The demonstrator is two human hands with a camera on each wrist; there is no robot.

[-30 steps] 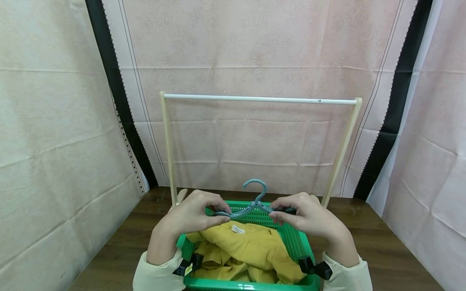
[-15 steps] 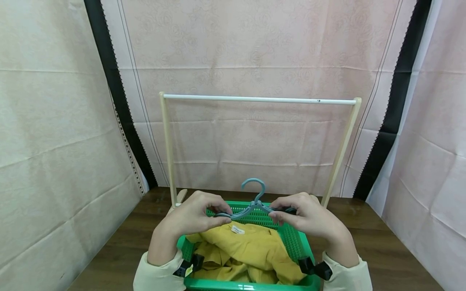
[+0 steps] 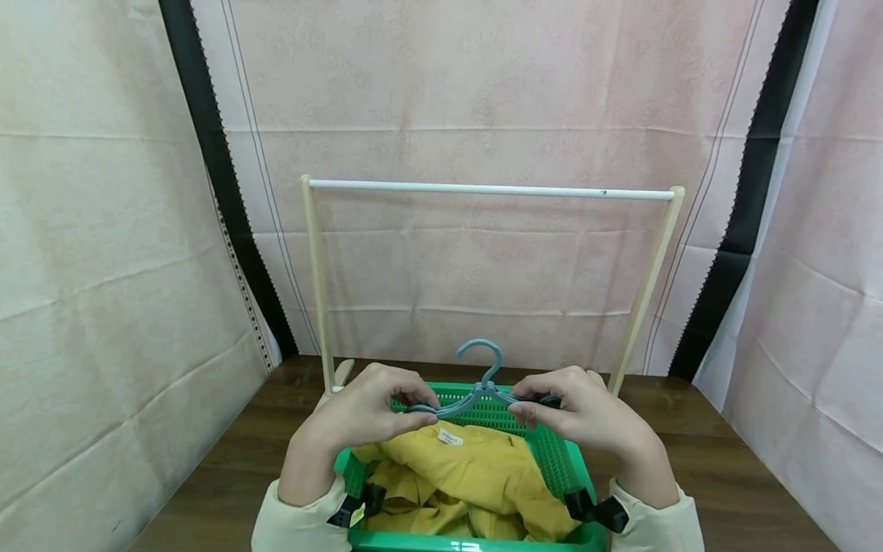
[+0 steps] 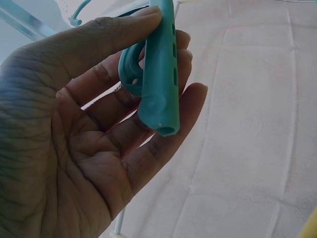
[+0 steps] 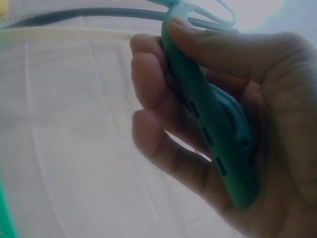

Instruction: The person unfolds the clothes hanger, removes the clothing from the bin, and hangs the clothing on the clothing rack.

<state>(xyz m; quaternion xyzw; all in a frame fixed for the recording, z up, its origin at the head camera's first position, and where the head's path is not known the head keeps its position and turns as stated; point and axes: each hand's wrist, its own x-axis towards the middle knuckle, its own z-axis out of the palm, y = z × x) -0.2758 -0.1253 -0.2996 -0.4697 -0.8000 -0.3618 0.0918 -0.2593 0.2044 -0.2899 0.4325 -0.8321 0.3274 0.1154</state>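
A blue-green plastic hanger (image 3: 461,404) is held level above a green basket, its hook pointing up. My left hand (image 3: 375,402) pinches one arm of it between thumb and fingers; in the left wrist view the hanger's slotted end (image 4: 161,94) sticks out past the thumb of the left hand (image 4: 94,114). My right hand (image 3: 576,406) grips the other arm; the right wrist view shows that arm (image 5: 208,124) lying across the palm side of the right hand (image 5: 237,64). Below, a crumpled yellow garment (image 3: 476,468) with a white label lies in the basket.
The green basket (image 3: 476,543) stands on a dark wooden table (image 3: 207,491). Behind it rises a cream rack with a white horizontal bar (image 3: 483,188), its posts left and right beyond the hands. Pale curtains (image 3: 441,92) with dark strips surround the table.
Both hands keep their hold on the hanger. The hanger and left hand have shifted very slightly; the garment and basket look the same.
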